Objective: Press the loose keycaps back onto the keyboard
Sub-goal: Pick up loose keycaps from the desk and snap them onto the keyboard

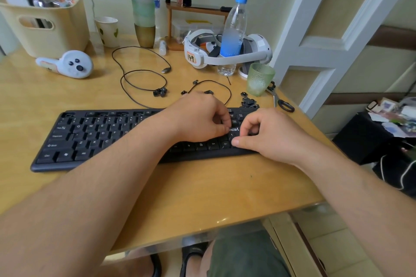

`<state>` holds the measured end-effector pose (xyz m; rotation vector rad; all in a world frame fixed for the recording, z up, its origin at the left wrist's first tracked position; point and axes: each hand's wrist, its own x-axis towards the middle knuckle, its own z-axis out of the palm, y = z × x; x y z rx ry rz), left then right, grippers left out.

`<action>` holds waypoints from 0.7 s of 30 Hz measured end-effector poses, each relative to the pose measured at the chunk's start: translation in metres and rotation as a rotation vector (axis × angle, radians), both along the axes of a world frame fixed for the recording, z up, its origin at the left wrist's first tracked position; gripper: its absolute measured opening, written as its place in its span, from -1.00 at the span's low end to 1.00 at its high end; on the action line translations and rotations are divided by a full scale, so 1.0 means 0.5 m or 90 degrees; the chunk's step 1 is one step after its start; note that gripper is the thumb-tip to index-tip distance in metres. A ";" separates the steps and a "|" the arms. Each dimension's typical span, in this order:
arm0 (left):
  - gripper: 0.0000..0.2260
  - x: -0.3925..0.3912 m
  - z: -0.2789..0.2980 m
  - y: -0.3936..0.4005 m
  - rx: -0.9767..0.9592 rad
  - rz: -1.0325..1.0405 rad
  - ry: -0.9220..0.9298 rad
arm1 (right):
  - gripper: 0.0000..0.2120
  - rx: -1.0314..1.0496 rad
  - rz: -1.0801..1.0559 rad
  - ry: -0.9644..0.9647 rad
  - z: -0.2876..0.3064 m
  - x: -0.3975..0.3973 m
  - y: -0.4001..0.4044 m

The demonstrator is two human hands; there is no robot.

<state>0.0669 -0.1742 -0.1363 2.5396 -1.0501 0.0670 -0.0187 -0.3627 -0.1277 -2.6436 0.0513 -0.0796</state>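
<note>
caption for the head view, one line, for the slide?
Both hands, left and right, work at the right end of a black keyboard; loose keycaps lie behind it.

Single head-worn wide-angle view, looking forward and down from close above the desk (202,186); keyboard (90,139) sits centre frame, wall behind at top.

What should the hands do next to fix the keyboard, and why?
Probably press down with the right hand, whose thumb rests by the arrow keys of the keyboard, while the left hand curls beside it. More loose keycaps wait behind the keyboard.
</note>
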 end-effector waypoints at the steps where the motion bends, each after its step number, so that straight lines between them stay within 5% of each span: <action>1: -0.89 0.000 -0.001 0.000 0.001 0.000 0.000 | -0.76 -0.002 0.000 0.010 0.000 0.002 0.001; 13: -0.85 0.005 -0.004 0.000 -0.002 0.000 0.005 | -0.75 0.005 0.023 0.056 0.016 0.035 -0.012; 21: -0.59 -0.004 -0.018 -0.018 0.012 0.031 -0.070 | -0.84 0.114 -0.087 -0.105 0.014 0.109 -0.092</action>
